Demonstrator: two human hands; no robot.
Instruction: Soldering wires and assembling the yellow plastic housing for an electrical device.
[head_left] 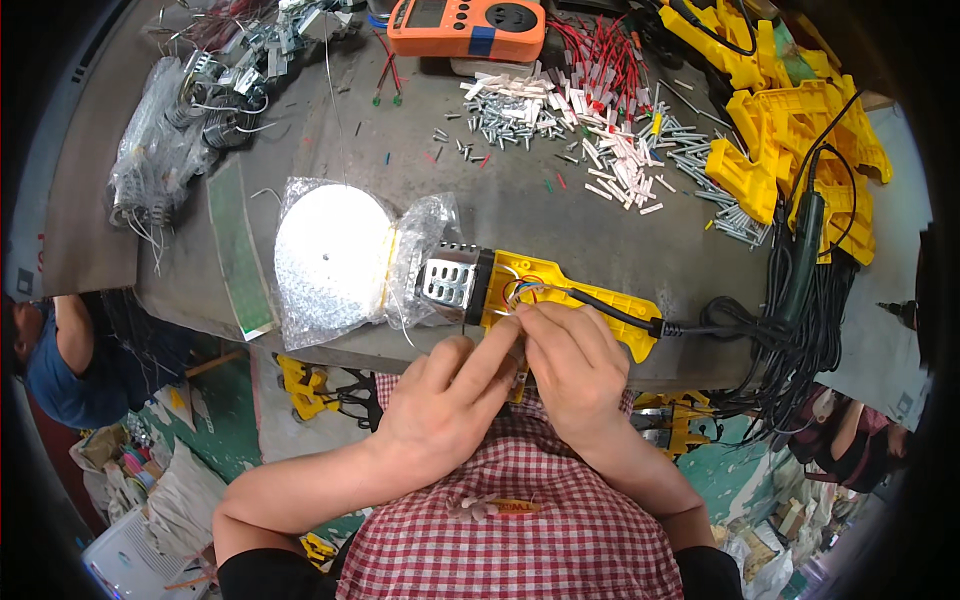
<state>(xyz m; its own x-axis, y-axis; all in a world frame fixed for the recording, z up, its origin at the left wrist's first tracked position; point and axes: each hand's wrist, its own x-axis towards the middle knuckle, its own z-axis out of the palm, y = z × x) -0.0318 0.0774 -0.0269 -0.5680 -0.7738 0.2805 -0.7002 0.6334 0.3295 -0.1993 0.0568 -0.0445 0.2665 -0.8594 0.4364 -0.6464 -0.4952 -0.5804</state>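
At the table's near edge lies an open yellow handle housing half, with a slotted metal barrel at its left end. Thin coloured wires show inside it, and a black power cord leaves on the right. My left hand and my right hand meet at the housing's near side. Both hands have their fingers pinched together on the thin wires; the exact grip is partly hidden by the fingertips. Left of the barrel lies a large pale round disc in clear plastic wrap.
At the back are an orange multimeter, screws, white sleeves and red wires. Yellow housings and coiled black cables crowd the right. Bagged metal parts lie far left. Another person is at lower left.
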